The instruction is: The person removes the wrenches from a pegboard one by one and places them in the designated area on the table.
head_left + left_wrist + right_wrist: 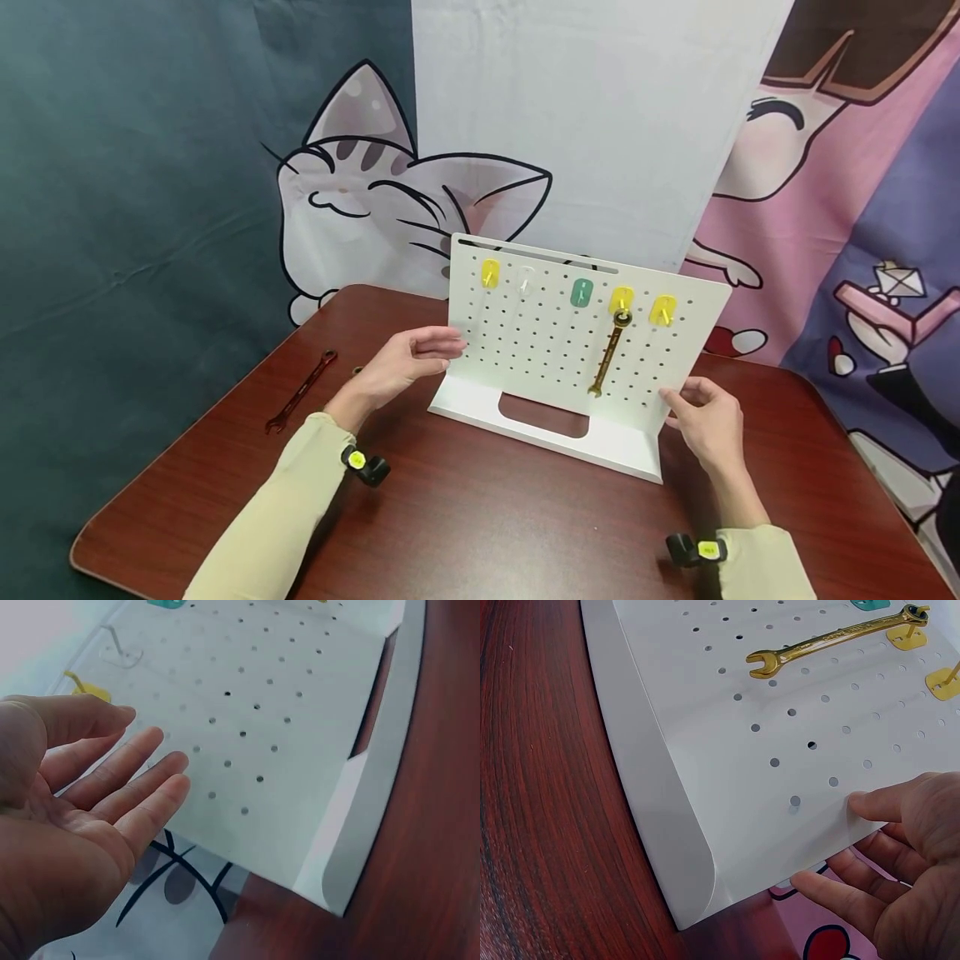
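A white pegboard stand [480, 392] is upright on the table, tilted slightly back. From one of its yellow hooks [618, 298] hangs a gold combination wrench [608, 356], ring end up. At the board's left edge is my left hand [408, 362], fingers extended and holding nothing; the left wrist view shows its palm beside the board. My right hand [708, 421] pinches the lower right edge, thumb on the front face and other fingers behind or along the rim. In the right wrist view the wrench [832, 637] hangs beyond the thumb.
Another combination wrench [303, 390] lies on the brown table [480, 517] at left. A small metal end [357, 370] shows behind my left wrist, mostly hidden. More hooks line the board: yellow [490, 273], a clear hook [527, 281], a green hook [581, 292]. Cartoon-printed cloth hangs behind.
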Tool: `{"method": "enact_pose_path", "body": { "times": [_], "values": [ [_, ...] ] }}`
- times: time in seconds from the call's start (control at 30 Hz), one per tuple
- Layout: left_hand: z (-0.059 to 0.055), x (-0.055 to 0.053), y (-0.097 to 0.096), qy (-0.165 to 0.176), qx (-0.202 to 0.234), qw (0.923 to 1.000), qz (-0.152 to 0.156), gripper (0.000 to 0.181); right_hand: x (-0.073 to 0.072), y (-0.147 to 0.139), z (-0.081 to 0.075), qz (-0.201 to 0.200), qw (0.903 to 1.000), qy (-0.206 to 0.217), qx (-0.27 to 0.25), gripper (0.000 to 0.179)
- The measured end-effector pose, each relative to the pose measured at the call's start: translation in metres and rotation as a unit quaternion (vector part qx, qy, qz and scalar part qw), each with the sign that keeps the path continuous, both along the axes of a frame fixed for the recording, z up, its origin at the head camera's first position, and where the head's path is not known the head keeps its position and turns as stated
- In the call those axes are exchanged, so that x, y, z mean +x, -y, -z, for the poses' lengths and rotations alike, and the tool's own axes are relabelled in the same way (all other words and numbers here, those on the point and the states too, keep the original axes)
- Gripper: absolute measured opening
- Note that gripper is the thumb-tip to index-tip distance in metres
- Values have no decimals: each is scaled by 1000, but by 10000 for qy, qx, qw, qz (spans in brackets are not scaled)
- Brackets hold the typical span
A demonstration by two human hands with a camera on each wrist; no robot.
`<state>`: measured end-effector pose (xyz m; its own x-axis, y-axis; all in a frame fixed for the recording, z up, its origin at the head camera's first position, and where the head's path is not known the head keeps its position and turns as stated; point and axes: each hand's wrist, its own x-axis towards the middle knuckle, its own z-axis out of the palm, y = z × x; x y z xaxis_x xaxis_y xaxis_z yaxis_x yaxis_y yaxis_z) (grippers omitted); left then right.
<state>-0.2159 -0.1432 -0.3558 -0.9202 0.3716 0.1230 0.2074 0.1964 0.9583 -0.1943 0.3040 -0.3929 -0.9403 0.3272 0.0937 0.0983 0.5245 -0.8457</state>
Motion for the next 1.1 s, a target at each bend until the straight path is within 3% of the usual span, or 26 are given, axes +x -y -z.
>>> {"method": "enact_pose_path", "body": {
  "times": [0.5,0.8,1.1],
  "values": [
    [-8,-4,-35,6,388,9976,567,54,0,0,-1,3,10000,-43,-29,40],
    [-6,-5,-63,61,622,9944,853,54,1,0,0,13,10000,-48,-36,41],
    [-10,-9,-77,30,480,9925,1120,55,0,0,0,-18,10000,-63,-52,42]
  ]
}}
